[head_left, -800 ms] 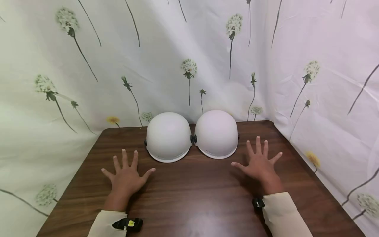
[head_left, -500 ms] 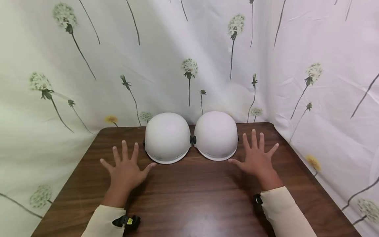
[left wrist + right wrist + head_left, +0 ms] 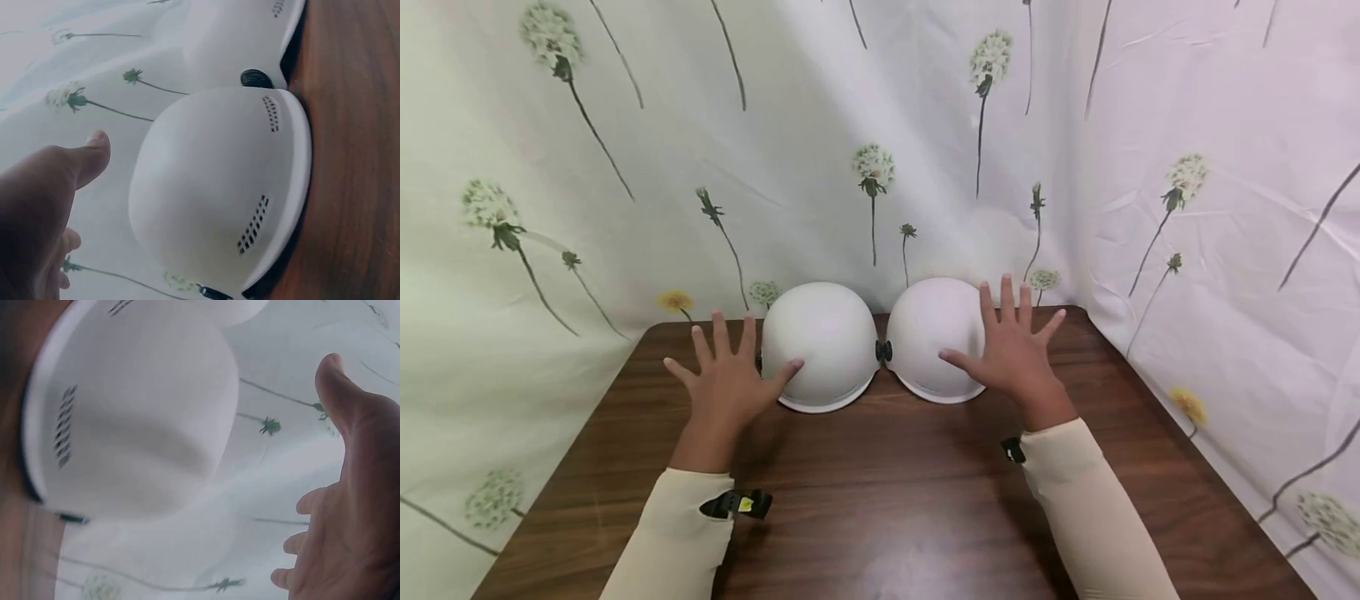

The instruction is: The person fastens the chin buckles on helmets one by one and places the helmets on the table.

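Two white helmets stand side by side at the back of the table, dome up: a left helmet (image 3: 822, 342) and a right helmet (image 3: 928, 333). Small slotted vents show along their lower shells in the wrist views, and black round knobs (image 3: 883, 351) meet between them. My left hand (image 3: 730, 379), fingers spread, is raised by the left helmet's outer side, its thumb overlapping the shell. My right hand (image 3: 1015, 350) is likewise spread, in front of the right helmet's outer side. In both wrist views a gap shows between hand and helmet; neither hand holds anything.
The dark wood-grain table (image 3: 880, 492) has rounded back corners. A white curtain (image 3: 805, 167) printed with dandelions hangs behind it and along both sides. Black straps (image 3: 737, 503) with small devices sit at both wrists, over cream sleeves (image 3: 677, 533).
Both hands have risen and moved forward toward the helmets, the right one also inward to the left. Their fingers remain spread. The helmets have stayed in place; the head view has shifted slightly.
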Available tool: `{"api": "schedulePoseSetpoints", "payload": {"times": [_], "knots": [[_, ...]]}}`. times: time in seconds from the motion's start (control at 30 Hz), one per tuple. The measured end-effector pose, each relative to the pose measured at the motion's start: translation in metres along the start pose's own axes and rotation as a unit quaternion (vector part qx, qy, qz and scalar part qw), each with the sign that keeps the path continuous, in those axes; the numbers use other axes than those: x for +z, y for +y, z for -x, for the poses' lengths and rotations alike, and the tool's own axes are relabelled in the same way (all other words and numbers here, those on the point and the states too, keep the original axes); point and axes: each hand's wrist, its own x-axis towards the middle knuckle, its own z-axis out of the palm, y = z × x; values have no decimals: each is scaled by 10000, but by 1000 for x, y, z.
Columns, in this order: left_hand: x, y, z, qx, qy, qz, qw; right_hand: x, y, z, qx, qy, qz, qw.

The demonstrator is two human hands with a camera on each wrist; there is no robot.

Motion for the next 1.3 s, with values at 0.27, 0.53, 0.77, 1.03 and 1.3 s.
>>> {"api": "schedulePoseSetpoints", "payload": {"times": [0.27, 0.53, 0.77, 1.03, 1.3], "knots": [[-2, 1, -11, -217, -131, 337, 9991, 10, -36, -31, -106, 45, -193, 9997], [6, 2, -21, -283, -233, 581, 9976, 27, -64, -40, -103, -34, -454, 9989], [12, 7, -28, -563, -266, 942, 9936, 38, -86, -44, -236, 97, -838, 9962], [23, 13, -30, -630, -341, 1153, 9907, 53, -110, -47, -774, 161, -1529, 9851], [23, 13, -29, -501, -146, 1317, 9899, 61, -118, -46, -1181, 430, -2156, 9683]]}}
